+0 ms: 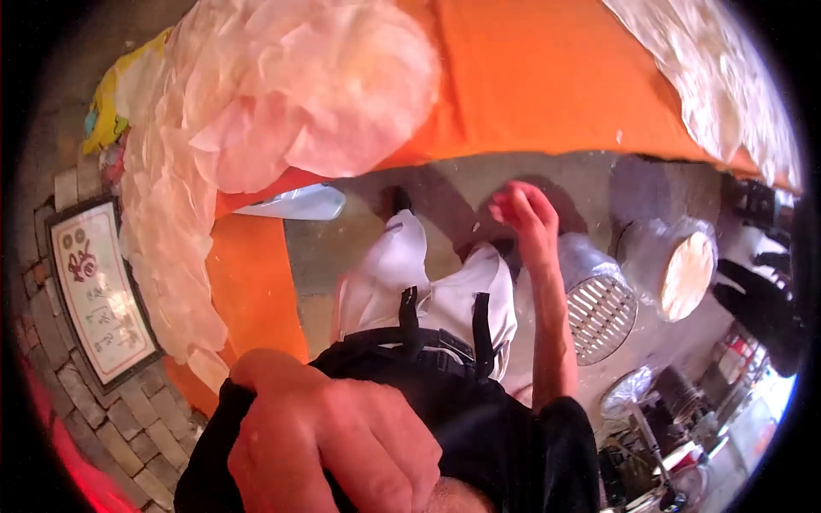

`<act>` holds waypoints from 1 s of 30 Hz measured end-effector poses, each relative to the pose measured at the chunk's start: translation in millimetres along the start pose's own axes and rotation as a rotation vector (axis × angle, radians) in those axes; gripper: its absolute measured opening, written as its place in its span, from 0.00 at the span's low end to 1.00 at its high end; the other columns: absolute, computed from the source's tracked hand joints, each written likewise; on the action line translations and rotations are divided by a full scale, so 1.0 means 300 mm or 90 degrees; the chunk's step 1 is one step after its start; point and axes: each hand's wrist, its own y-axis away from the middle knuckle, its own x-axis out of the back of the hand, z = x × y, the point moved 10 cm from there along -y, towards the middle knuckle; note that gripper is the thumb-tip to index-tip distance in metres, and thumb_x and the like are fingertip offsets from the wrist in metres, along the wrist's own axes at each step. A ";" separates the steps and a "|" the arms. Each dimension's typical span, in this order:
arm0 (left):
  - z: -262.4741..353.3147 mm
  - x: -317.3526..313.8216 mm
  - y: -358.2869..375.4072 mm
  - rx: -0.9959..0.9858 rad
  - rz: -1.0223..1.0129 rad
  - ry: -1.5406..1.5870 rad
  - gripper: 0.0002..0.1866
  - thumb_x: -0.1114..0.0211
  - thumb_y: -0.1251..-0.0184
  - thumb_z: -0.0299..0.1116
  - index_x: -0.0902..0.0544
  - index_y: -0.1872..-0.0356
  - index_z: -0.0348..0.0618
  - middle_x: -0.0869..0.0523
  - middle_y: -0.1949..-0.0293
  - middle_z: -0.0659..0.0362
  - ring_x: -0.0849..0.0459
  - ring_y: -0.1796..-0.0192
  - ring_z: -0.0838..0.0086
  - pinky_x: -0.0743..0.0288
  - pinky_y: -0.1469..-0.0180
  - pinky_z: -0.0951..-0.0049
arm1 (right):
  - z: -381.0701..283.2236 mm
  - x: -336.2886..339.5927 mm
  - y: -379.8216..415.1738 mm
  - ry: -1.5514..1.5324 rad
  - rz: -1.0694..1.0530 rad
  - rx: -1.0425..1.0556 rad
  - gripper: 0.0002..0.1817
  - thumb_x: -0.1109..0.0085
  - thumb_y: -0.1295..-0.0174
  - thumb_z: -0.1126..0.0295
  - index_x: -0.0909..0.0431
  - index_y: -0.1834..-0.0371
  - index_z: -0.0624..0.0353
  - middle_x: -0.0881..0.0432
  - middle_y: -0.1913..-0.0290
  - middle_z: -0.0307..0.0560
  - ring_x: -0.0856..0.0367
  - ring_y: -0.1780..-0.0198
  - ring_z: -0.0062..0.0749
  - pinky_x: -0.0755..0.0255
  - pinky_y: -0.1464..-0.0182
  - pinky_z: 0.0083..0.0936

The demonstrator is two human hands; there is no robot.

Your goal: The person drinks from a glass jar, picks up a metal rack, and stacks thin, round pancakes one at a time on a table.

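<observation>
My left hand (333,436) is large and close to the camera at the bottom, its fingers curled and pressed together; whatever it may hold is hidden. Further out, at centre right, my right hand (522,208) hangs over the floor with loosely bent fingers, somewhat apart, and nothing visible in them. Thin, pale round sheets (316,94) lie heaped and overlapping on an orange-covered table (547,77), beyond both hands. More pale sheets (727,77) lie along its right side.
A clear plastic item (308,203) is by the table's inner edge. At right stand a plastic-wrapped container with a slatted round top (601,318) and another with a pale round top (687,275). A framed sign (101,291) lies left on bricks. Assorted items clutter the lower right.
</observation>
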 end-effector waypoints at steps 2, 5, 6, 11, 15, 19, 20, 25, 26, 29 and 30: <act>0.152 0.057 0.060 -0.033 0.072 -0.021 0.08 0.35 0.28 0.36 0.11 0.60 0.44 0.16 0.72 0.48 0.20 0.77 0.71 0.34 0.79 0.77 | -0.049 -0.242 -0.122 0.046 0.008 0.025 0.19 0.41 0.29 0.64 0.25 0.43 0.67 0.15 0.56 0.50 0.15 0.59 0.31 0.20 0.53 0.27; 0.332 0.056 0.119 -0.060 0.002 -0.076 0.08 0.35 0.29 0.38 0.11 0.60 0.48 0.16 0.73 0.51 0.20 0.77 0.72 0.36 0.78 0.78 | -0.063 -0.420 -0.288 0.115 0.086 0.064 0.22 0.39 0.31 0.63 0.25 0.43 0.69 0.15 0.56 0.50 0.15 0.62 0.30 0.20 0.58 0.26; 0.383 0.062 0.138 -0.060 -0.012 -0.104 0.08 0.35 0.29 0.38 0.11 0.59 0.49 0.16 0.73 0.52 0.21 0.77 0.73 0.37 0.79 0.78 | -0.040 -0.435 -0.328 0.125 0.114 0.059 0.22 0.38 0.32 0.62 0.25 0.43 0.69 0.16 0.57 0.50 0.16 0.63 0.30 0.20 0.60 0.25; 0.556 0.207 0.291 -0.074 -0.120 -0.250 0.11 0.40 0.27 0.41 0.17 0.56 0.48 0.17 0.64 0.46 0.20 0.68 0.62 0.28 0.68 0.66 | -0.012 -0.517 -0.420 0.094 0.090 0.025 0.20 0.32 0.39 0.61 0.17 0.52 0.69 0.15 0.63 0.45 0.19 0.66 0.27 0.25 0.64 0.25; 0.642 0.665 0.472 0.147 0.366 -0.750 0.13 0.35 0.37 0.31 0.21 0.52 0.38 0.18 0.66 0.58 0.19 0.62 0.68 0.24 0.56 0.71 | -0.251 -0.638 -0.361 0.308 0.099 0.071 0.13 0.34 0.38 0.63 0.13 0.61 0.64 0.22 0.75 0.33 0.27 0.76 0.18 0.33 0.74 0.20; 0.625 0.953 0.563 0.256 0.402 -1.276 0.24 0.25 0.46 0.33 0.20 0.48 0.38 0.17 0.54 0.51 0.18 0.50 0.58 0.24 0.46 0.60 | -0.503 -0.447 -0.322 0.205 0.162 0.164 0.12 0.41 0.32 0.66 0.14 0.58 0.64 0.17 0.70 0.37 0.23 0.72 0.18 0.31 0.73 0.17; 0.609 1.001 0.575 0.242 0.363 -1.381 0.26 0.23 0.48 0.34 0.20 0.47 0.38 0.17 0.52 0.49 0.18 0.48 0.56 0.24 0.45 0.58 | -0.484 -0.347 -0.339 0.206 0.192 0.128 0.13 0.42 0.32 0.67 0.14 0.56 0.65 0.16 0.68 0.38 0.22 0.71 0.19 0.30 0.71 0.17; 0.525 1.312 0.721 0.407 0.437 -1.448 0.44 0.23 0.48 0.41 0.32 0.30 0.39 0.30 0.32 0.41 0.34 0.29 0.45 0.38 0.29 0.49 | -0.424 -0.030 -0.471 0.368 0.246 0.165 0.11 0.42 0.35 0.65 0.19 0.63 0.63 0.22 0.75 0.38 0.23 0.76 0.23 0.26 0.74 0.24; 0.522 1.314 0.722 0.395 0.397 -1.492 0.45 0.23 0.48 0.41 0.33 0.29 0.40 0.31 0.31 0.41 0.34 0.29 0.45 0.39 0.28 0.49 | -0.553 -0.187 -0.411 0.342 0.181 0.207 0.11 0.41 0.35 0.65 0.20 0.67 0.63 0.22 0.74 0.39 0.23 0.76 0.24 0.26 0.74 0.24; 0.532 1.358 0.750 0.368 0.288 -1.485 0.38 0.31 0.38 0.44 0.33 0.29 0.41 0.33 0.29 0.43 0.37 0.27 0.48 0.43 0.25 0.51 | -0.923 -0.367 -0.373 0.617 0.256 0.402 0.08 0.44 0.39 0.71 0.22 0.74 0.62 0.27 0.82 0.39 0.31 0.78 0.21 0.32 0.74 0.29; 0.528 1.398 0.775 0.345 0.210 -1.532 0.36 0.33 0.34 0.45 0.33 0.28 0.41 0.34 0.28 0.45 0.38 0.25 0.50 0.45 0.24 0.52 | -1.043 -0.432 -0.366 0.761 0.259 0.460 0.06 0.47 0.42 0.75 0.24 0.75 0.62 0.31 0.83 0.45 0.32 0.78 0.22 0.32 0.74 0.31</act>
